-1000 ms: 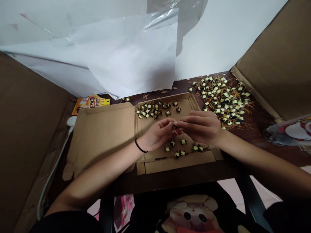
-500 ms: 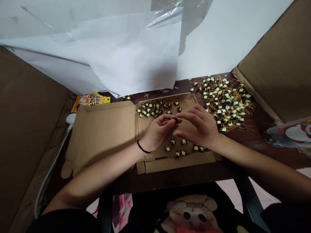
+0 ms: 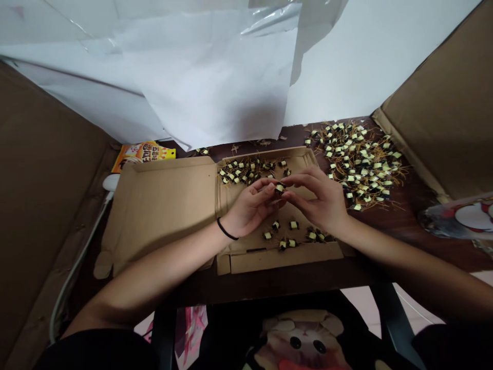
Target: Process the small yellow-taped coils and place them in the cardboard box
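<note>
My left hand point(image 3: 252, 208), with a black band at the wrist, pinches a small black part with a pale yellow top point(image 3: 280, 188) over the open cardboard box point(image 3: 287, 262). The fingertips of my right hand point(image 3: 321, 198) close on the same part from the right. Inside the box, a cluster of similar parts point(image 3: 239, 172) lies at the back left, and several more point(image 3: 294, 225) are scattered near the front. A large pile of these parts with thin copper-coloured wires point(image 3: 362, 164) is on the dark table, right of the box.
The box lid point(image 3: 165, 205) lies open to the left. Behind it is a yellow packet point(image 3: 146, 152), with a white cable point(image 3: 79, 267) at the far left. A clear printed container point(image 3: 458, 218) lies at the right. Cardboard panels point(image 3: 442, 103) and white sheets point(image 3: 215, 87) surround the table.
My right fingers have closed in onto the small part, where they were spread apart before. The part has turned so its yellow top shows. The whole view has shifted slightly.
</note>
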The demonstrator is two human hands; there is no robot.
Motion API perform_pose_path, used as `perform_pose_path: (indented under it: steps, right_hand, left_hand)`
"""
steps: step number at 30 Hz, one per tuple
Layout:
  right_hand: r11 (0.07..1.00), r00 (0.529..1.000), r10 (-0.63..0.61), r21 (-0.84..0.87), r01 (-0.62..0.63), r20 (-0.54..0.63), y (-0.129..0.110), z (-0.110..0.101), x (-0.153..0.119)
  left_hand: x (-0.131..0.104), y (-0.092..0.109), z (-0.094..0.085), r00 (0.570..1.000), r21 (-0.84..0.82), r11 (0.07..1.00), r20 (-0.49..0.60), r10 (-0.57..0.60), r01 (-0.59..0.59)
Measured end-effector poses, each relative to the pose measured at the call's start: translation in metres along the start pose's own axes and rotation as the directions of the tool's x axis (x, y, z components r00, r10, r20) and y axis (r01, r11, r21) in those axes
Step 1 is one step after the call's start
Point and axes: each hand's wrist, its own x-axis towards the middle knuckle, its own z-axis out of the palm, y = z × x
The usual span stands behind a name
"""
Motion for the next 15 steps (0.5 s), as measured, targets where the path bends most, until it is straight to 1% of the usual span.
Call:
perform_pose_path:
  steps: [4,9,15]
  right_hand:
    - [0.999,0.999,-0.034,-0.005,0.034,-0.035,0.001,0.0005,-0.001]
    - [0.992,0.988,-0.117,-0.067,0.111,-0.096,0.0015,0.0,-0.0007]
    - [0.992,0.992,-0.117,-0.063,0.114,-0.045,-0.0027,-0.003,0.0013]
  left_hand:
    - [-0.0008,0.0008,0.0005,1.0,-0.013,1.0,0.01,-0.008,0.009]
    - [-0.0018,0.0018,0.0017,1.0,-0.02,1.0,0.013,-0.015,0.015]
    - [-0.0011,0.0001,0.003,1.0,0.04,0.999,-0.007,-0.002,0.003]
